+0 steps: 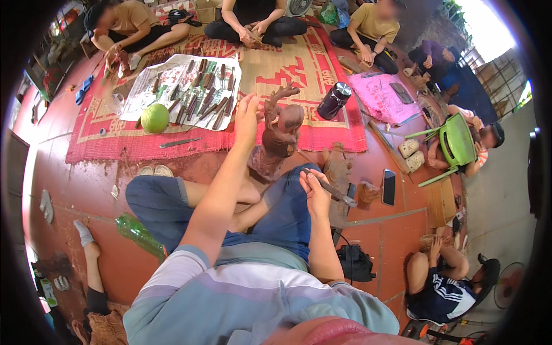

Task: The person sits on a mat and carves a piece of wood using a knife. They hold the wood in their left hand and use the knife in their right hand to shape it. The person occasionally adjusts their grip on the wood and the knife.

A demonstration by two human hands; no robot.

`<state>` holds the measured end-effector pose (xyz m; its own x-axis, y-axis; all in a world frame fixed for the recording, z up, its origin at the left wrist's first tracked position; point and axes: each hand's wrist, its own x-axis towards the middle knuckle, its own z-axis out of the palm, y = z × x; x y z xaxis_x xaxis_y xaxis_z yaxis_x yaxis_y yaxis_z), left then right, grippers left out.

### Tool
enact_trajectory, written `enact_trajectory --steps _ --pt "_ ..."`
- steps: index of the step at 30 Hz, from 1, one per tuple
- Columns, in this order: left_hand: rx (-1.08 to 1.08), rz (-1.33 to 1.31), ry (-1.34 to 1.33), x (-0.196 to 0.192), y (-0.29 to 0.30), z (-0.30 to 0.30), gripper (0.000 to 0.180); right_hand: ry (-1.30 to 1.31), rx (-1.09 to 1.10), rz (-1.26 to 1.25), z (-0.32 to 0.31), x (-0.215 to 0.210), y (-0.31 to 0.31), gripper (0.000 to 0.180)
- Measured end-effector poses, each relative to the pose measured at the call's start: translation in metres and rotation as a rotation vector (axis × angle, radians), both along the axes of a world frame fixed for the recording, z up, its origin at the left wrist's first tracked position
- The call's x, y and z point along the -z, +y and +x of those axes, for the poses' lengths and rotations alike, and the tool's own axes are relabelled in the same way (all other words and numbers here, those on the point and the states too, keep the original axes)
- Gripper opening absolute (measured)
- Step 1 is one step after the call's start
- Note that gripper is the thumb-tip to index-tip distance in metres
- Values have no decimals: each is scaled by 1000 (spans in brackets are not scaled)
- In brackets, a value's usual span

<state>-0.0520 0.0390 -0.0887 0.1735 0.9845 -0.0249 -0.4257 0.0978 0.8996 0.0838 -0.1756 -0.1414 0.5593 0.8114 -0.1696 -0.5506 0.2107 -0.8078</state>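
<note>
**Floor workshop, seated carver: items left to right**

Setting: red-brown tiled floor [86,190] with a red-and-cream woven mat [276,69] spread across it; other people sit around the mat's far edge and at the right.

1. Green plastic bottle [138,234], lying on its side on the tiles beside the person's left knee, within easy reach.
2. Round pale-green fruit [154,118], resting on the mat at the corner of a white sheet [144,86].
3. Row of dark-handled carving tools [204,98], laid out side by side on the sheet, likely so each can be told apart and picked quickly.
4. Left hand [248,118], raised with fingers stretched open, flat against the left side of the carving; it seems to steady the piece, not to clasp it.
5. Reddish-brown carved wooden figure [280,135], upright between the person's crossed legs at the mat's near edge, braced there to keep it from tipping.
6. Right hand [315,192], closed in a narrow grip on a slim metal-tipped chisel [336,192], held low to the figure's right, tip pointing away.
7. Dark cylindrical flask [334,100], upright on the mat.
8. Black phone [388,187], flat on the tiles, well apart from the work.
</note>
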Motion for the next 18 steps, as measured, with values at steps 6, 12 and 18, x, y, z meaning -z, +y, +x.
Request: enact_trajectory --steps 6,12,18 --pt "26 139 578 154 -49 -79 25 -155 36 -58 -1 -19 -8 16" --pt "105 828 1183 156 -128 -88 20 -234 6 -98 -14 -26 -3 17" --pt "128 732 1155 166 -117 -80 12 -350 -108 -136 -39 -33 13 17"
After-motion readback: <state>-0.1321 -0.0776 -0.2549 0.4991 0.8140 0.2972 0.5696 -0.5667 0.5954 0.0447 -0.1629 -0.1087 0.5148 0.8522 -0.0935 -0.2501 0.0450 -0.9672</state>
